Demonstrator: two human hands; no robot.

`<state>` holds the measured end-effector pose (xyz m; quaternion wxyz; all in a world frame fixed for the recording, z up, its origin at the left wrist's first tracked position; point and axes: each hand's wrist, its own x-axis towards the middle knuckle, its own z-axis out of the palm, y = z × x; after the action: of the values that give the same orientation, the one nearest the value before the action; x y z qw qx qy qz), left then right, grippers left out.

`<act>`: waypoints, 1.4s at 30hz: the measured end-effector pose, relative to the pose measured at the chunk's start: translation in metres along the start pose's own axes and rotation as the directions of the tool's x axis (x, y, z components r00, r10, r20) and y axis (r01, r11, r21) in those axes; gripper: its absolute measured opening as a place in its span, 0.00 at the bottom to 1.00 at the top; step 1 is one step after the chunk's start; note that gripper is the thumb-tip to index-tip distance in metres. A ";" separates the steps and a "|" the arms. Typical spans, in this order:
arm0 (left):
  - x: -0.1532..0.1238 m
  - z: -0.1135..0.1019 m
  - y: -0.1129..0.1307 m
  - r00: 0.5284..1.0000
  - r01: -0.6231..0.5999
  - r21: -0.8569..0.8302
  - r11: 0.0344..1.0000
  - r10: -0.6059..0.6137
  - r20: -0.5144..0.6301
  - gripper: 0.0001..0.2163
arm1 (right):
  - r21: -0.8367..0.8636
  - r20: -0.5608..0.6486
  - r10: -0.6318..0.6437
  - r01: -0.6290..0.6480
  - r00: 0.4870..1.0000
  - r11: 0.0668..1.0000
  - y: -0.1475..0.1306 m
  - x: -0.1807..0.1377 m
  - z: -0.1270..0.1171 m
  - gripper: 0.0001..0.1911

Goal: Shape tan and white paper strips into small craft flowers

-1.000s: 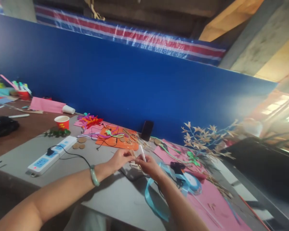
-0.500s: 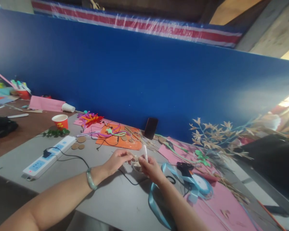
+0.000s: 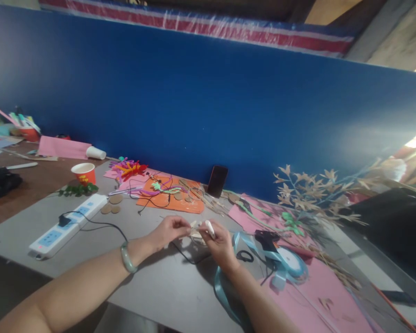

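My left hand [image 3: 171, 231], with a pale green bangle [image 3: 126, 259] at the wrist, is closed in a pinch over the middle of the table. What sits between its fingertips is too small to name. My right hand [image 3: 219, 243] is wrapped round a slim white-handled tool [image 3: 210, 228], whose working end I cannot make out. A small pale cream piece [image 3: 196, 232] shows between the two hands, partly covered by the fingers. Below the hands, a black cord [image 3: 183, 255] runs across the grey tabletop [image 3: 159, 296].
A white power strip [image 3: 69, 226] and a red paper cup [image 3: 84, 174] stand left. A phone [image 3: 217, 181] leans against the blue partition [image 3: 194, 101]. To the right lie light-blue ribbon [image 3: 219, 293], a black glue gun [image 3: 266, 240], pink paper [image 3: 319, 286] and dried stems [image 3: 308, 194].
The white-handled tool has tipped from nearly upright to pointing back toward me. My right hand has turned slightly. My left hand stays pinched in about the same spot; the view has shifted a little.
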<state>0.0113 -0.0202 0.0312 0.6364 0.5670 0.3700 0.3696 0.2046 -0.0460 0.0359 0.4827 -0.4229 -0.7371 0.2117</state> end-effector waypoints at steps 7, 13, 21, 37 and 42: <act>-0.004 0.004 -0.001 0.998 0.039 0.034 0.999 -0.041 0.053 0.15 | 0.138 -0.203 0.262 -0.237 0.944 0.962 -0.002 -0.006 0.008 0.15; -0.008 0.013 -0.002 0.999 0.017 -0.048 0.999 -0.018 -0.028 0.15 | 0.308 0.060 0.402 -0.400 0.914 0.863 -0.018 -0.006 0.012 0.09; -0.014 0.017 -0.002 0.997 0.076 -0.110 0.991 -0.075 0.014 0.17 | 0.417 0.187 0.493 -0.523 0.850 0.744 -0.018 -0.006 0.013 0.17; -0.008 0.010 -0.003 1.000 -0.005 0.075 0.997 0.003 0.029 0.16 | 0.305 0.187 0.476 -0.512 0.859 0.803 -0.023 -0.003 0.008 0.17; -0.009 0.006 0.005 0.998 0.009 0.082 0.997 -0.015 0.065 0.16 | 0.325 0.230 0.443 -0.497 0.867 0.804 -0.020 -0.004 0.009 0.18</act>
<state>0.0119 -0.0306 0.0367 0.6267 0.6022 0.3671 0.3314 0.1884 -0.0598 0.0442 0.4324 -0.4765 -0.5874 0.4908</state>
